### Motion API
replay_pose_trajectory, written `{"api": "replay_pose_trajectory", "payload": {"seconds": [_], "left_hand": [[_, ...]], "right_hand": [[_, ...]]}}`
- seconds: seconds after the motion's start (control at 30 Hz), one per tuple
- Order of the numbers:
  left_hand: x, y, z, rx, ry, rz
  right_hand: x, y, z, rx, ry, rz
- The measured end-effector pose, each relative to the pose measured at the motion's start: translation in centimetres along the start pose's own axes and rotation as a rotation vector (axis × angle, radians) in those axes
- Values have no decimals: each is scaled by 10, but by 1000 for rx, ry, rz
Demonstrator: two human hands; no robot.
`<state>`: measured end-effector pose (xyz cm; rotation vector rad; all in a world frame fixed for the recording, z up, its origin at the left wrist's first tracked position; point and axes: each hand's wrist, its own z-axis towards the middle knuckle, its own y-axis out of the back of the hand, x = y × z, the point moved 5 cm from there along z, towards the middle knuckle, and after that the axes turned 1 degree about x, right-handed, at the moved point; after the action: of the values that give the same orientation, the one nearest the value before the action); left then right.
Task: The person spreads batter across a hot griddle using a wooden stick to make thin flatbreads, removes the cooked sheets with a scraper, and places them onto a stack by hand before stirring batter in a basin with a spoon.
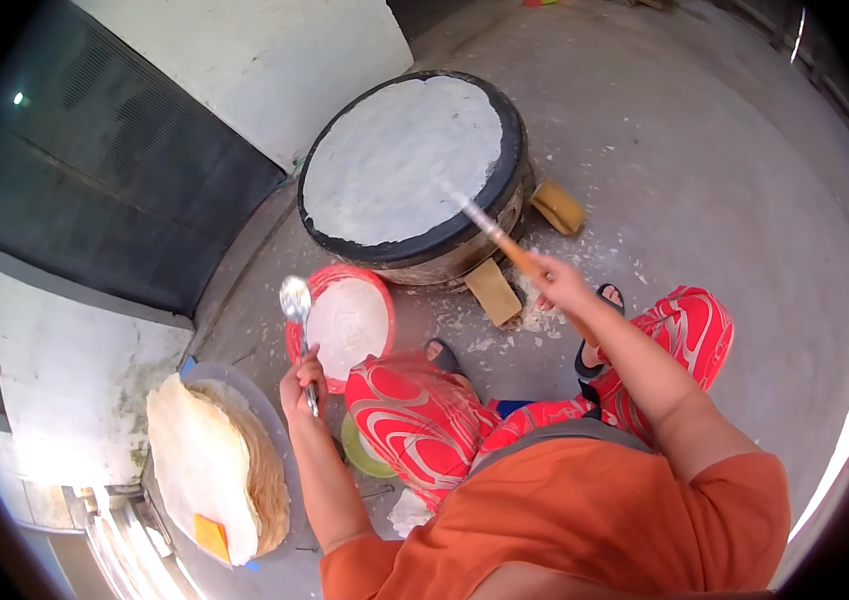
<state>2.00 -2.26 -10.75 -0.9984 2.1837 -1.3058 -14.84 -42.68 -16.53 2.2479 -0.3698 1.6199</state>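
Observation:
A metal ladle points upward in my left hand, its bowl beside the rim of a red basin that holds white batter. My right hand is closed around the wooden handle of a long tool. The tool's pale far end reaches over the near right part of a large round griddle; whether it touches is unclear. A thin white sheet of batter covers most of the griddle, inside its black rim.
At the lower left, a stack of thin round flatbreads lies on a tray, with an orange piece on it. Two tan blocks sit by the griddle's base. A green bowl is partly hidden by my leg. White scraps litter the floor.

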Motion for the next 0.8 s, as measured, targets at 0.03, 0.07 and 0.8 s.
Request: {"api": "replay_pose_trajectory", "payload": {"seconds": [0.03, 0.07, 0.8], "left_hand": [[-12, 21, 0, -119, -26, 10], [-20, 36, 2, -117, -19, 13], [35, -76, 54, -251, -576, 817]], "right_hand": [[-9, 16, 8, -71, -11, 52], [-6, 25, 12, -78, -10, 52], [54, 35, 107, -86, -55, 250]]}}
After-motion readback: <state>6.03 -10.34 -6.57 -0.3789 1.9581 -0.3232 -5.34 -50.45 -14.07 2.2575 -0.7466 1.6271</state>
